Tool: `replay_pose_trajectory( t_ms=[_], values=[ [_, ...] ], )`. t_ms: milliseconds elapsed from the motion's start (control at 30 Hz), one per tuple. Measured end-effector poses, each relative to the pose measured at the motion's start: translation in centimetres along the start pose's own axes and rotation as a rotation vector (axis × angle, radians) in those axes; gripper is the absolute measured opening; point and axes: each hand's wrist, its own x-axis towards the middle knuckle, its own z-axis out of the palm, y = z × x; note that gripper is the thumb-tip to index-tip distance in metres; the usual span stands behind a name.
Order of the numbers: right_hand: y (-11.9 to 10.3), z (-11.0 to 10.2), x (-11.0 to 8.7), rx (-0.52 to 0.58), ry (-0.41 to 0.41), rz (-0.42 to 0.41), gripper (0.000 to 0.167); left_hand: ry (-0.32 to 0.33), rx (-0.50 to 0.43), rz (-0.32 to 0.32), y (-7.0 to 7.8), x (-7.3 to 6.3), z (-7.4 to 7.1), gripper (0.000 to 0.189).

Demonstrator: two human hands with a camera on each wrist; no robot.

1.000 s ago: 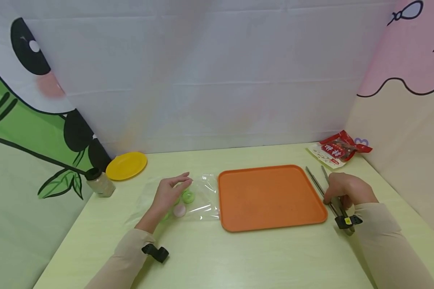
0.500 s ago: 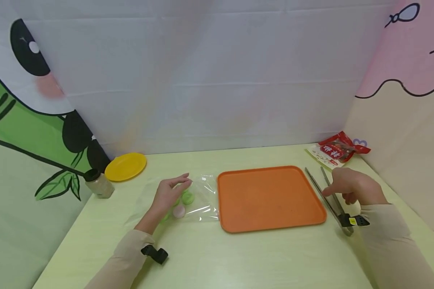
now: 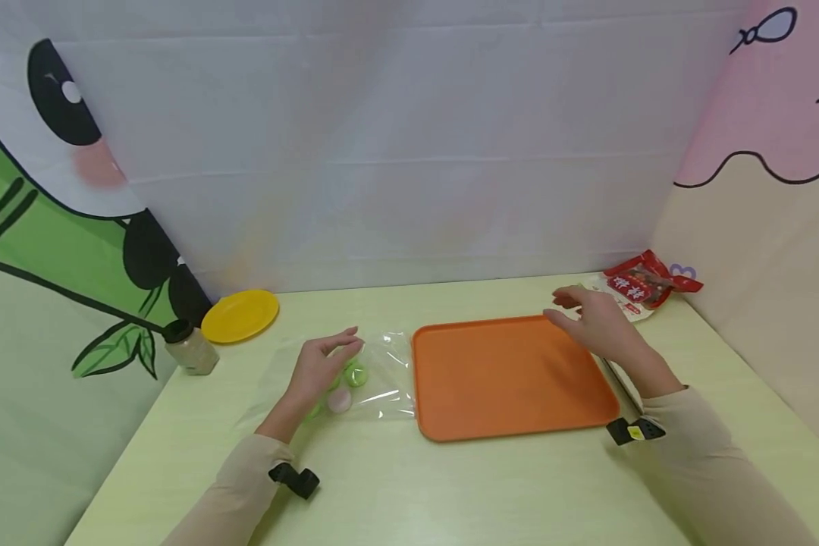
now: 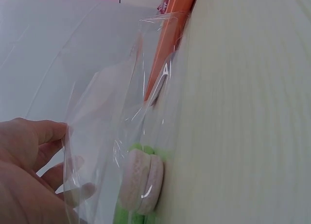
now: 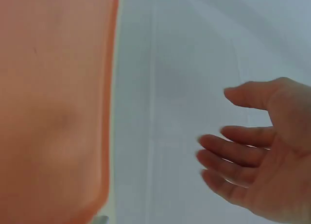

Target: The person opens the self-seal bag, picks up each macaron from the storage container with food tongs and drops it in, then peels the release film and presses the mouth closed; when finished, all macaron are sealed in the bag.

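My left hand pinches the upper layer of a clear plastic bag lying left of the tray. Through the film in the left wrist view, a pink macaron stands on its side with green macarons behind and below it. My right hand hovers above the far right corner of an orange tray, fingers spread and loosely bent, with nothing in it. In the right wrist view the palm shows bare. Metal tongs lie along the tray's right edge, partly hidden by my right wrist.
A yellow plate and a jar with a dark lid stand at the back left. In the back right corner lies a red snack packet, with a pale packet part under it. A white cloth backdrop rises behind the table.
My right hand has let go of the tongs, lifted away, and moved left and back over the tray's far corner. The tongs stay on the table. My left hand has held still.
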Motion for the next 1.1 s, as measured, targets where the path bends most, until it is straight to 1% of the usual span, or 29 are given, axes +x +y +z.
replay_pose_trajectory(
  t_ms=[67,100,167,233,300,400,467,533,600,733,867,933,1000,1100],
  values=[
    [-0.4,1.3,0.4,0.029,0.052,-0.024,0.045,0.003,-0.005,0.004,0.0,0.0,0.1,0.035],
    [-0.7,1.9,0.6,0.045,0.065,-0.037,0.045,0.003,-0.006,0.007,0.0,0.0,0.1,0.035],
    [-1.4,3.2,1.0,0.083,0.065,-0.062,0.044,0.003,-0.013,0.012,0.0,0.0,0.1,0.035],
    [-2.3,4.4,1.2,0.110,0.041,-0.082,0.042,0.001,-0.019,0.022,-0.1,0.0,0.2,0.036],
    [-3.6,5.4,1.3,0.127,-0.012,-0.087,0.039,0.003,-0.022,0.026,-0.2,0.1,0.2,0.035],
    [-5.6,6.6,1.4,0.148,-0.118,-0.073,0.039,0.006,-0.020,0.020,-0.1,0.0,0.3,0.035],
    [-6.9,7.5,1.4,0.182,-0.194,-0.055,0.040,0.008,-0.019,0.010,0.0,0.0,0.3,0.035],
    [-8.0,8.7,1.5,0.234,-0.253,-0.060,0.042,0.007,-0.014,0.002,0.1,0.0,0.2,0.037],
    [-8.9,9.9,1.4,0.284,-0.286,-0.072,0.045,0.005,-0.010,0.008,0.2,0.0,0.2,0.039],
    [-10.3,12.0,1.3,0.376,-0.327,-0.101,0.053,0.005,-0.005,0.026,0.2,0.1,0.1,0.038],
    [-11.8,13.3,1.0,0.431,-0.427,-0.065,0.060,0.004,-0.003,0.029,0.1,0.2,0.1,0.035],
    [-12.4,13.9,0.9,0.487,-0.486,-0.020,0.063,0.004,-0.003,0.023,0.1,0.1,0.1,0.035],
    [-12.9,14.5,0.8,0.595,-0.531,0.039,0.068,0.005,-0.004,0.023,0.1,0.1,0.0,0.034],
    [-13.4,15.5,0.7,0.807,-0.568,0.152,0.079,0.009,-0.009,0.025,0.2,0.1,0.1,0.035]
  ],
)
